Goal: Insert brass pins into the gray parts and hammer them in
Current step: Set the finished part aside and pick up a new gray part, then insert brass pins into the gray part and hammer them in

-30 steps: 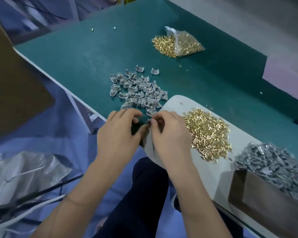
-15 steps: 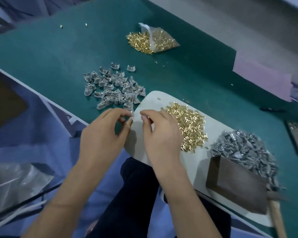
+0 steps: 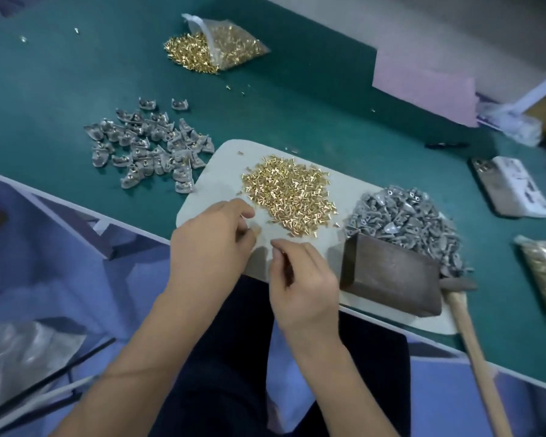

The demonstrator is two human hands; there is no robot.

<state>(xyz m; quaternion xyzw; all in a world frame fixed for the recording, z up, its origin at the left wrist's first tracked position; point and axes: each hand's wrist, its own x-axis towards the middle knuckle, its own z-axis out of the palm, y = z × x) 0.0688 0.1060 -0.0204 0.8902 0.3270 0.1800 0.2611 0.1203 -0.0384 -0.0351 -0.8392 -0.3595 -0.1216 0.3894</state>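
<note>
Both hands' grip contents unclear, left hand [image 3: 212, 244] beside brass pins [image 3: 289, 193].

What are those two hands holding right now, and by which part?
Cannot be told for sure: the right hand pinches something tiny at its fingertips, too small to identify; the left hand's curled fingers hide any contents.

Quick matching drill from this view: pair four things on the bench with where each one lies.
Things:
1. loose brass pins
2. open bag of pins
3. wooden block
4. phone

Places:
A. far side of the green table
B. middle of the white board
C. right of the board, on the green table
D. board's near right end, beside the hammer

Pairs: 1-B, 2-A, 3-D, 4-C
</note>
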